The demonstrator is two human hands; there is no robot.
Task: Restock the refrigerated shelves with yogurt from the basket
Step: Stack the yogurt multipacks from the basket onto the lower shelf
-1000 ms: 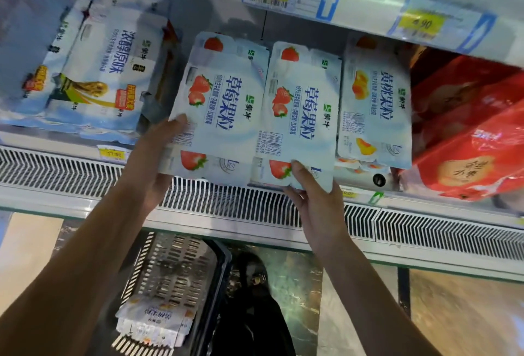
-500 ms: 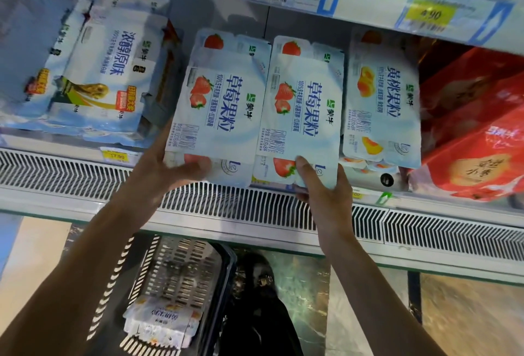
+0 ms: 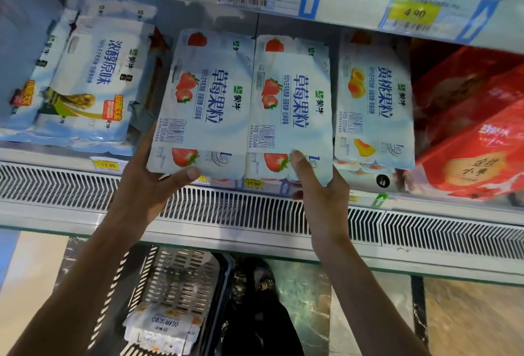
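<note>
Two strawberry yogurt packs stand side by side on the refrigerated shelf (image 3: 255, 208), and each hand steadies one by its lower edge. The left hand (image 3: 144, 185) has its grip clamped on the left strawberry pack (image 3: 207, 100), thumb across the front by the printed strawberry and fingers tucked out of sight behind. The right hand (image 3: 323, 199) pinches the right strawberry pack (image 3: 292, 100) the same way, thumb on the face and fingers underneath. The two packs touch along their inner edges, and the right one sits just beside the peach pack (image 3: 374, 94). The step looks like seating and squaring the pair. To do it well, push both back evenly from the bottom edges so they lean at the same tilt as the peach pack, labels facing out, without crushing the thin foil lids. The left pack stands close to the plain yogurt packs (image 3: 96, 80), so it should slide straight in, not sideways. Let go only when both rest firmly. Below, the basket (image 3: 184, 273) on the floor holds at least one more yogurt pack (image 3: 161, 327), so restocking appears unfinished.
</note>
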